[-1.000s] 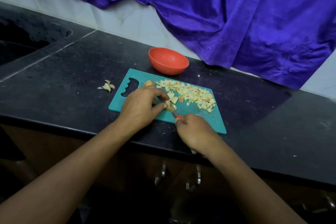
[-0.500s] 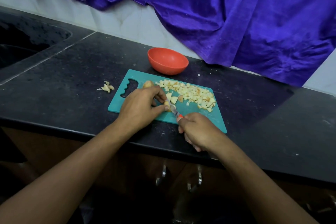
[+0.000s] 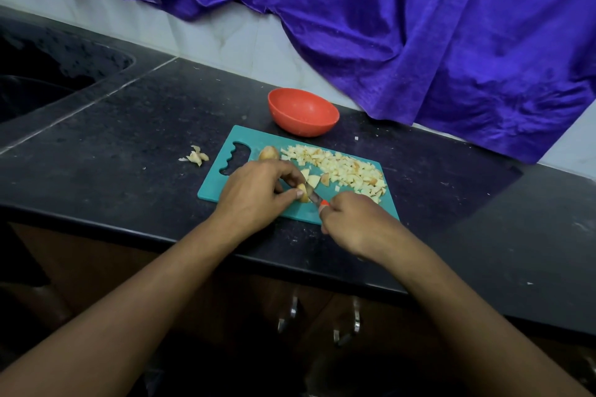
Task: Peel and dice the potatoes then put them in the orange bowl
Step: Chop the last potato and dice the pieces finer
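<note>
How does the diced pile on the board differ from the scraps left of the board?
The diced pile lies on the board; the scraps lie on the counter. The pile is large, of many small cubes; the scraps are a few curled bits. Both are pale yellow, and neither is in the bowl.

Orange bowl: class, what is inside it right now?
The orange bowl shows only bare inner wall, no potato. Its near rim hides the nearest inside. Diced potato lies on the cutting board.

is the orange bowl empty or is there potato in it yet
Empty. The orange bowl shows only its bare inside, and the diced potato lies heaped on the teal cutting board.
</note>
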`<control>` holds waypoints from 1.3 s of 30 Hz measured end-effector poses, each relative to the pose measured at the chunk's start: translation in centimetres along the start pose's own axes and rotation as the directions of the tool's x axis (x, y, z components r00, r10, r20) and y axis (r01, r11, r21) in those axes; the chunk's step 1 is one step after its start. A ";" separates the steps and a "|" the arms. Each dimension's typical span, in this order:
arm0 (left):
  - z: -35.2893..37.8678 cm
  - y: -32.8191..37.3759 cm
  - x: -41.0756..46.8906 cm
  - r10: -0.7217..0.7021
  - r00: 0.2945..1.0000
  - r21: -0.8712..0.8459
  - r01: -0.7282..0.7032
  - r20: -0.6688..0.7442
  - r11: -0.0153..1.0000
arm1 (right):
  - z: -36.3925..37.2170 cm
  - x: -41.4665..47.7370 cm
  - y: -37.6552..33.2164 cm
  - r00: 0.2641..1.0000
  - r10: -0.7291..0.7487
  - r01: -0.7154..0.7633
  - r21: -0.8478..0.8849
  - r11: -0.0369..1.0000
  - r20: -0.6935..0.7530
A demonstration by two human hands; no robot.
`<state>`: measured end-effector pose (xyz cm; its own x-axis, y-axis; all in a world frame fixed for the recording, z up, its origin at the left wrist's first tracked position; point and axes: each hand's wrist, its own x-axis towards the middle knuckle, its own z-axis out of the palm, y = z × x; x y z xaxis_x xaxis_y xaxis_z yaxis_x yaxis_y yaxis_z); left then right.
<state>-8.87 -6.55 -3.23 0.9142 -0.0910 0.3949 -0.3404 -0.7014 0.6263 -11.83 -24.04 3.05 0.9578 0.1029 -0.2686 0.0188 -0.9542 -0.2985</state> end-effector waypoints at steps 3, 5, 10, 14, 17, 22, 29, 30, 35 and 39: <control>0.1 -0.2 0.0 0.006 1.000 0.018 -0.006 -0.016 1.000 | -0.1 0.0 0.5 1.000 0.021 -0.023 0.162 0.987 0.011; 0.1 -0.3 0.0 -0.001 1.000 -0.001 0.001 -0.012 1.000 | 0.1 0.2 1.0 0.999 0.036 -0.042 0.306 0.951 0.026; -0.1 -0.3 0.0 -0.032 0.999 -0.126 0.034 0.019 0.991 | 1.6 0.0 2.1 0.998 0.055 -0.064 0.551 0.832 0.033; -0.2 -0.3 -0.2 -0.075 0.997 -0.016 0.074 -0.037 0.997 | 1.8 -0.1 2.4 0.999 0.047 -0.040 0.561 0.827 0.002; -0.1 -0.4 -0.3 -0.082 0.993 0.078 0.089 -0.090 0.993 | 1.9 -0.5 2.5 0.996 0.014 0.028 0.464 0.885 -0.086; 0.0 -0.6 -0.3 -0.027 0.997 0.130 0.037 -0.075 0.991 | 2.1 -1.5 3.5 0.971 0.070 0.002 0.298 0.955 -0.228; -0.7 -1.3 -0.6 0.006 1.000 0.162 -0.010 0.027 0.987 | 1.7 -1.6 2.9 0.983 0.117 -0.098 0.137 0.986 -0.139; -0.8 -1.3 -0.6 0.007 1.000 0.159 -0.011 0.023 0.987 | 1.6 -1.5 2.5 0.985 0.119 -0.104 0.116 0.988 -0.127; -0.7 -1.0 -0.8 0.024 0.999 0.126 -0.026 0.021 0.992 | 1.2 -0.4 0.0 0.990 0.059 -0.067 -0.056 0.996 -0.129; -0.8 -1.2 -0.8 0.013 1.000 0.101 -0.012 -0.017 0.995 | 1.1 -0.1 -0.2 0.989 0.019 -0.037 -0.120 0.992 -0.147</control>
<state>-9.41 -5.10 -3.77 0.9056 -0.0880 0.4149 -0.3270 -0.7679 0.5508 -12.21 -23.52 2.18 0.9897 0.0423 -0.1369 0.0177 -0.9842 -0.1761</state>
